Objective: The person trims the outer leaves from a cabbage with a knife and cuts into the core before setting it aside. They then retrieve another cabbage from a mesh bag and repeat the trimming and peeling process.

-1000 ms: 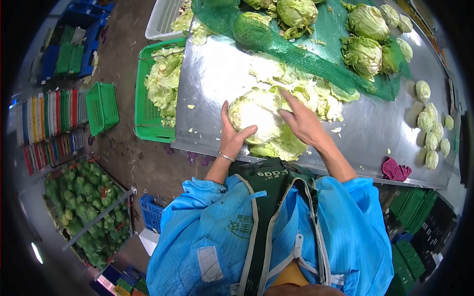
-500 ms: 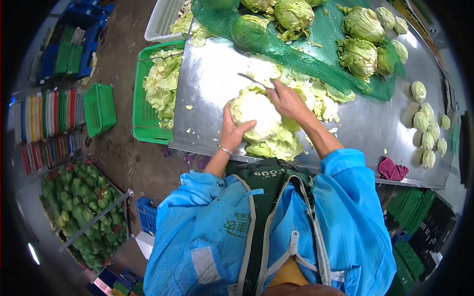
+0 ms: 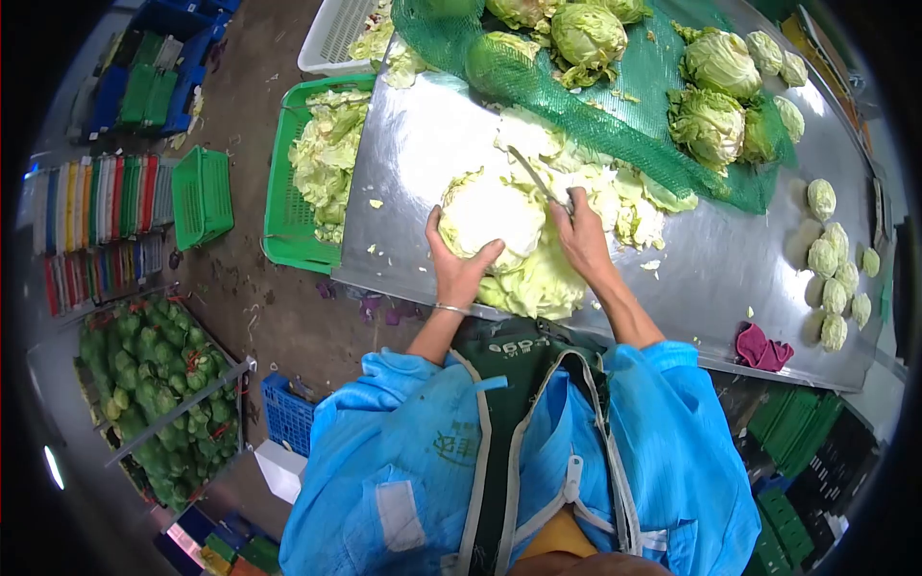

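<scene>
My left hand cups the lower left side of a pale cabbage head on the metal table. In my right hand, just right of the cabbage, is a knife with its blade pointing up and to the left. Loose leaves lie under and beside the cabbage near the table's front edge. More cut leaves are piled beyond my right hand, along the green net.
A green crate of leaves stands left of the table, a white crate behind it. Untrimmed cabbages rest on the net. Several small cabbages and a maroon cloth lie on the right.
The knife and my right hand have moved right, away from the cabbage, and the blade points more steeply upward. My left hand still holds the cabbage, now turned with a broad pale face up.
</scene>
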Available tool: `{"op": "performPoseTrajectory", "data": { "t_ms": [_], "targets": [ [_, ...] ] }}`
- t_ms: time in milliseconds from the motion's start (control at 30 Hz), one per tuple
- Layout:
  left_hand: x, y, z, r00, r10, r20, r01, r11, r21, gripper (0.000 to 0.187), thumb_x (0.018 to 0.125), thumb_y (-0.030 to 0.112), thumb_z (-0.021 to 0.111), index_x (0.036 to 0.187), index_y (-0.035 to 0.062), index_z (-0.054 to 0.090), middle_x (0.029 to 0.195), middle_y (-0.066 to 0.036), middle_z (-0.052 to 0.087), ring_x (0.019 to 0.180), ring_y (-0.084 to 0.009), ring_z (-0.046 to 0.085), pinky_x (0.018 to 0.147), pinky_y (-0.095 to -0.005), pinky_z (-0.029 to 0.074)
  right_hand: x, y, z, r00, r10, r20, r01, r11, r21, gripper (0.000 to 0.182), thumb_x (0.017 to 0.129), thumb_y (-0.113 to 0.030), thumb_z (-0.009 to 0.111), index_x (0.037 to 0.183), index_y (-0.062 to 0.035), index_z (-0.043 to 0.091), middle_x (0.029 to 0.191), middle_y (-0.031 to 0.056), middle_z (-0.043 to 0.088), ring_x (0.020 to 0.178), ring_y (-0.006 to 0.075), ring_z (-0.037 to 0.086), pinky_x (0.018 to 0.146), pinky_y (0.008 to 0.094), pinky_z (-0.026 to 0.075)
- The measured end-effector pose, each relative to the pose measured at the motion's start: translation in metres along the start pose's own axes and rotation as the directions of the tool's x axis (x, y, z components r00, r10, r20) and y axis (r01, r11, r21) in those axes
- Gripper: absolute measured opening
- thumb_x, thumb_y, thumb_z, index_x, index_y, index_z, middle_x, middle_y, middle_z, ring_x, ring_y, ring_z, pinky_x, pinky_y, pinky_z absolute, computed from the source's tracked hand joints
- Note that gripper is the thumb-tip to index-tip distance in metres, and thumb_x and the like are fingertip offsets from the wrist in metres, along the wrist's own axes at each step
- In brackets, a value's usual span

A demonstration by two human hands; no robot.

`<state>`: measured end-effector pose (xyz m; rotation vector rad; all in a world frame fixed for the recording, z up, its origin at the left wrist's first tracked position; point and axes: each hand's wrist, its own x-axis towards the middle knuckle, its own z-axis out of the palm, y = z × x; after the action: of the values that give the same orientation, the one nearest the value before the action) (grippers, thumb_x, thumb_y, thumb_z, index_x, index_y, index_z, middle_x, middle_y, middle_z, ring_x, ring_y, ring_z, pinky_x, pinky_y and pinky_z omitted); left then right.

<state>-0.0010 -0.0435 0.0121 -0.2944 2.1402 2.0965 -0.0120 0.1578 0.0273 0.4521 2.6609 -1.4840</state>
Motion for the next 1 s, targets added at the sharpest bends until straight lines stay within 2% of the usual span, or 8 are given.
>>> {"op": "performPoseTrajectory", "data": {
  "t_ms": [167,367,467,600,700,833,900,1000],
  "targets": [
    [0.061,-0.004,-0.04,0.916,0.13,0.378,-0.149,0.989,0.021,0.098,0.064,0.014,0.08,0.143,0.0026,0.022,0.137,-0.02,0.038,0.126,-0.0272,0.042,0.105,-0.0378,0.038,-0.008,0.04,-0.021,0.983,0.173,-0.064,-0.149,0.951,0.272,0.032,0.097,-0.029,0.052,0.11,-0.0004,0.045,0.066,0.0099,0.053,0.056,0.0205,0.054,0.051,0.0348,0.041],
    [0.061,0.013,-0.024,0.972,-0.028,0.235,0.04,0.998,-0.043,0.098,0.064,0.02,0.082,0.142,0.0008,0.024,0.14,-0.02,0.033,0.128,-0.0306,0.038,0.108,-0.0406,0.034,-0.058,0.054,-0.03,0.877,0.476,0.067,-0.457,0.783,0.422,0.044,0.095,-0.036,0.054,0.12,-0.0006,0.045,0.069,0.0095,0.053,0.042,0.0139,0.046,0.038,0.0297,0.036],
    [0.047,0.006,0.004,0.984,0.141,0.106,-0.169,0.924,0.342,0.099,0.062,0.03,0.086,0.139,0.0024,0.03,0.141,-0.022,0.028,0.132,-0.0359,0.031,0.11,-0.043,0.03,-0.053,0.074,-0.042,0.978,0.123,-0.166,-0.103,0.987,0.119,0.041,0.094,-0.035,0.056,0.112,0.001,0.051,0.073,0.0109,0.058,0.054,0.0156,0.051,0.051,0.0305,0.042],
    [0.068,0.019,0.007,0.856,0.291,0.428,-0.471,0.78,0.411,0.102,0.058,0.033,0.087,0.139,0.0056,0.032,0.143,-0.023,0.028,0.134,-0.0371,0.031,0.111,-0.0439,0.029,-0.007,-0.003,-0.08,0.985,-0.033,-0.172,0.051,0.993,0.103,0.025,0.09,-0.017,0.062,0.104,0.003,0.056,0.074,0.0092,0.061,0.066,0.0152,0.053,0.062,0.0304,0.045],
    [0.094,0.038,-0.007,0.643,0.201,0.739,-0.62,0.703,0.349,0.109,0.056,0.035,0.087,0.142,0.004,0.028,0.146,-0.021,0.03,0.136,-0.0348,0.032,0.114,-0.0425,0.027,0.032,-0.022,-0.073,0.975,0.107,0.193,-0.145,0.97,0.196,0.034,0.091,-0.023,0.061,0.113,0.0016,0.056,0.068,0.0042,0.055,0.053,0.0106,0.047,0.049,0.0289,0.04],
    [0.082,0.043,-0.01,0.824,0.099,0.558,-0.408,0.787,0.462,0.113,0.056,0.038,0.087,0.141,-0.0019,0.025,0.144,-0.026,0.031,0.135,-0.0376,0.032,0.113,-0.044,0.027,0.037,-0.006,-0.043,0.874,0.193,0.447,-0.253,0.964,0.078,0.059,0.09,-0.034,0.063,0.133,0.002,0.047,0.079,0.012,0.062,0.062,0.0169,0.059,0.055,0.0311,0.047],
    [0.048,0.036,0.007,0.934,0.109,0.341,-0.289,0.79,0.54,0.116,0.055,0.039,0.088,0.141,-0.0045,0.023,0.141,-0.028,0.032,0.133,-0.0394,0.033,0.111,-0.0451,0.029,0.024,-0.004,-0.031,0.941,0.012,0.339,-0.035,0.997,0.063,0.064,0.092,-0.037,0.058,0.138,0.0035,0.04,0.114,0.0286,0.058,0.1,0.0325,0.061,0.087,0.0381,0.047],
    [0.022,0.03,0.03,0.982,0.158,0.099,-0.184,0.737,0.651,0.119,0.054,0.041,0.088,0.141,-0.0053,0.021,0.139,-0.03,0.034,0.129,-0.0416,0.037,0.107,-0.0459,0.033,0.01,0.006,-0.018,0.942,-0.178,0.285,0.184,0.983,0.007,0.062,0.095,-0.035,0.052,0.14,0.0048,0.035,0.131,0.0318,0.047,0.115,0.0394,0.054,0.099,0.041,0.042]
  ]
}}
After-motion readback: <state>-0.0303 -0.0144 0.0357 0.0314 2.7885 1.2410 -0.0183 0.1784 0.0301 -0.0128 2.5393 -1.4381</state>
